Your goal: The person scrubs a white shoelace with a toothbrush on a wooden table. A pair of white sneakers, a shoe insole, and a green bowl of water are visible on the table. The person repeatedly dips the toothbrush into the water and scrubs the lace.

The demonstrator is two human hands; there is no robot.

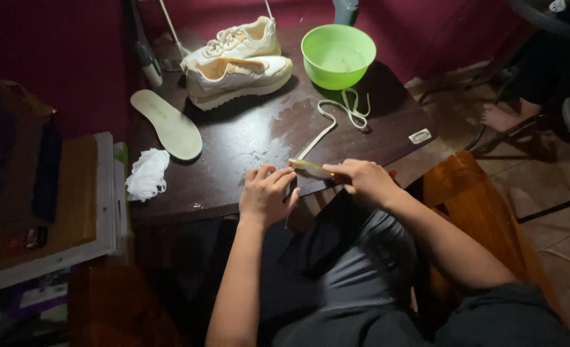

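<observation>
At the near edge of the counter [246, 138], the right hand [362, 180] gripped a small brush [311, 168] on a white shoelace [327, 125]. The left hand [266, 193] pressed the lace down just beside it, fingers curled.

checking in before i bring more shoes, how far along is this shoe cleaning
Looks done: one shoe is unlaced, an insole lies out on the wet table and the green bowl holds water. In hand: the left hand pins a white lace at the table edge while the right hand works a small brush on it. Left: the other shoe is laced.
</observation>
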